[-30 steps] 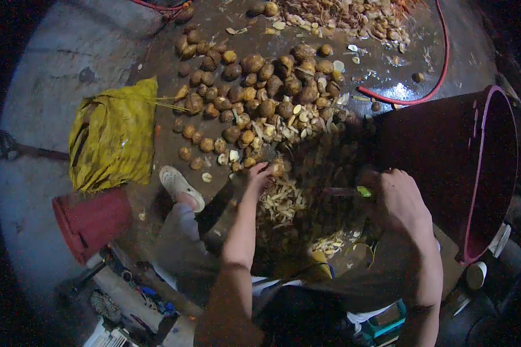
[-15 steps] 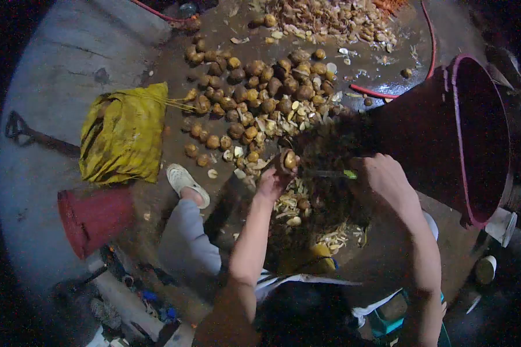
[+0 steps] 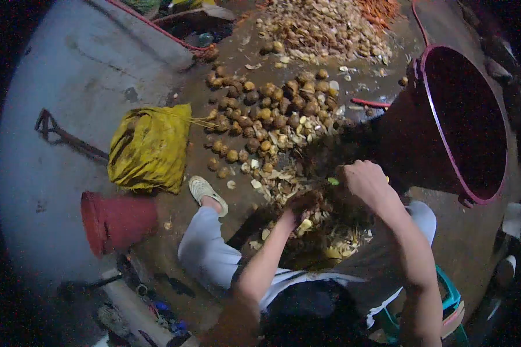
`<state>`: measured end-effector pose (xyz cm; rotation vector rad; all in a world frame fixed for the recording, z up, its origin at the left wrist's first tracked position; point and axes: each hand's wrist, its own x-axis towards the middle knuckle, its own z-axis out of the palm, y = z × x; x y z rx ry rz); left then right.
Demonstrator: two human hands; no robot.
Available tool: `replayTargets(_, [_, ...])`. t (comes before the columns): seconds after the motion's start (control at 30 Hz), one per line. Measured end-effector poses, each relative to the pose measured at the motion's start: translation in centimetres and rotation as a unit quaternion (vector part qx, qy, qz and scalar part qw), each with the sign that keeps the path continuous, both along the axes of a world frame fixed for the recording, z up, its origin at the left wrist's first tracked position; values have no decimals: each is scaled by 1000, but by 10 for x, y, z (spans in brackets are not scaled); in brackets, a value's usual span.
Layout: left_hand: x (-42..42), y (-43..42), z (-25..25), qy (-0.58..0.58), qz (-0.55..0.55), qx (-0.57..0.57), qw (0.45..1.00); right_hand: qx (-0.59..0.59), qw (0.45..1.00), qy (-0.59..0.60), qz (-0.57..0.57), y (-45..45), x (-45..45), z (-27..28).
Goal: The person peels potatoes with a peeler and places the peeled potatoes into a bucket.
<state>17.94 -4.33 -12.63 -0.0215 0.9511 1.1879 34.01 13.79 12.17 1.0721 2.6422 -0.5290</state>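
Note:
My right hand (image 3: 364, 182) is closed round a knife, of which a small bright green part (image 3: 333, 181) shows at the fingers; the blade is lost in shadow. Lower and to the left, my left hand (image 3: 297, 213) is in deep shadow with its fingers curled round a dark brown, roundish tuber (image 3: 308, 200). Pale peelings (image 3: 344, 246) lie on the floor under and beside my hands. Beyond them spreads a pile of round brown tubers (image 3: 283, 107), with pale cut pieces at its near edge.
A large dark red tub (image 3: 431, 115) lies tipped at the right. At the left are a yellow sack (image 3: 150, 147), a red bucket (image 3: 121, 220) and a long handle (image 3: 75, 140). A heap of pale peelings (image 3: 324, 29) and a red hose (image 3: 156, 26) lie farther off.
The view has swung left, so the sack and tub appear shifted. My left hand, which was holding a tuber up in the light, is now lower and in shadow, nearer my body.

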Motion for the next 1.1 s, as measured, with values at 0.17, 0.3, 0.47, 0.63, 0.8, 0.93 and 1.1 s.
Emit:
replayTargets(0.17, [-47, 15, -72, 240, -62, -48, 968, -13, 1000, -21, -3, 14, 7, -11])
replayTargets(0.3, [-160, 38, -174, 525, -39, -127, 841, -4, 1000, -18, 5, 26, 5, -18])
replayTargets(0.47, [-266, 86, -222, 698, -119, -249, 660, -67, 994, -83, 22, 47, -23, -12])
replayTargets(0.63, [-271, 143, -174, 697, -277, -234, 619, -71, 994, -73, 36, 57, -39, -28])
replayTargets(0.8, [-271, 152, -136, 697, -297, -207, 619, -71, 994, -86, 12, 64, -57, -12])
replayTargets(0.93, [-259, 125, -139, 686, -82, -141, 709, -52, 995, -79, 36, 62, -52, -21])
replayTargets(1.1, [-214, 75, -125, 78, 373, 6, 924, -39, 998, -46, 29, 46, -49, -21])
